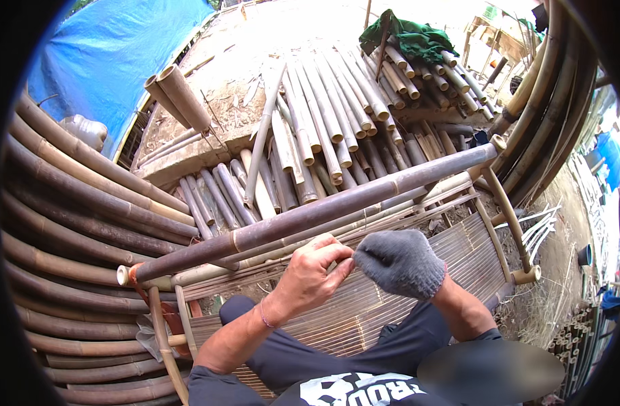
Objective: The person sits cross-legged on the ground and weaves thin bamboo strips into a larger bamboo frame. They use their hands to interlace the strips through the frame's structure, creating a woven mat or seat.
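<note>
My bare left hand [311, 269] pinches thumb and forefinger together, right beside the fingertips of my right hand [399, 264]. The right one wears a grey knit glove and its fingers are closed. Whatever sits between the fingertips is too small to make out. Both hands are above a bamboo bench-like frame, over its seat of thin split slats [469, 254]. Beyond them, a thick dark bamboo pole [316, 212] runs across the frame, rising to the right. My legs extend under the slats' near side.
Cut bamboo poles [323, 115] lie stacked ahead. Long curved-looking bamboo poles [86, 271] crowd the left, and more bamboo [553, 101] stands at the right. A blue tarp [113, 57] hangs at the far left. Green cloth [411, 39] covers part of the far stack.
</note>
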A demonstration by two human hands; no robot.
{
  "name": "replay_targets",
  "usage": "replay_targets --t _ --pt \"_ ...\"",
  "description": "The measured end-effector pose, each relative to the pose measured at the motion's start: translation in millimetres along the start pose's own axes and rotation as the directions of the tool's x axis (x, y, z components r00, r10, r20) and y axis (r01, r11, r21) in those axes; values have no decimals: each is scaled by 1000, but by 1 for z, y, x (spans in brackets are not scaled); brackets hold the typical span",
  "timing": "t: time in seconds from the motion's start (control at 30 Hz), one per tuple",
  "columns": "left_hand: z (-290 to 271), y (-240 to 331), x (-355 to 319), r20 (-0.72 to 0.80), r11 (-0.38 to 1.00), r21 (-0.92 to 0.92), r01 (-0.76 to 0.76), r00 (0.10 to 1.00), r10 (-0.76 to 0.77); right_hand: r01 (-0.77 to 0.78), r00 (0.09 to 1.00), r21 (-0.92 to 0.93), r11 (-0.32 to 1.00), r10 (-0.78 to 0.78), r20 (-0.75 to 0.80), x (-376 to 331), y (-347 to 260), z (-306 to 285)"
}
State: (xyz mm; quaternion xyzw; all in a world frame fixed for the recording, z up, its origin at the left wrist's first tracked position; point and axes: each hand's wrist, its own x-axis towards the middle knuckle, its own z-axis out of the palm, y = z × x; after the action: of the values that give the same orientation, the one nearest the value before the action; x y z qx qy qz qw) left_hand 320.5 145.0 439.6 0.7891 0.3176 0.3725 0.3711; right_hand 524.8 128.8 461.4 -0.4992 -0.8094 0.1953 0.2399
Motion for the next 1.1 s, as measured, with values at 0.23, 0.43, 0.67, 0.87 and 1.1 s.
replay_targets --t 0.23,0.43,0.67,0.87,1.1 --pt "-20 7 -6 145 977 -85 198 972 -185 -142 930 983 116 356 93 -8 0 30" --pt "-23 12 -11 76 932 -111 346 938 -339 -198 904 956 217 417 93 -21 -14 73" --pt "-6 19 -5 -71 973 18 230 971 -228 -229 895 796 560 442 -53 -32 -12 72" --pt "19 15 -7 -140 952 -99 289 943 -301 -208 884 700 683 438 -164 -44 -9 73" --pt "14 14 -16 107 830 -393 395 916 -386 -35 856 437 899 252 -451 -50 -4 61"
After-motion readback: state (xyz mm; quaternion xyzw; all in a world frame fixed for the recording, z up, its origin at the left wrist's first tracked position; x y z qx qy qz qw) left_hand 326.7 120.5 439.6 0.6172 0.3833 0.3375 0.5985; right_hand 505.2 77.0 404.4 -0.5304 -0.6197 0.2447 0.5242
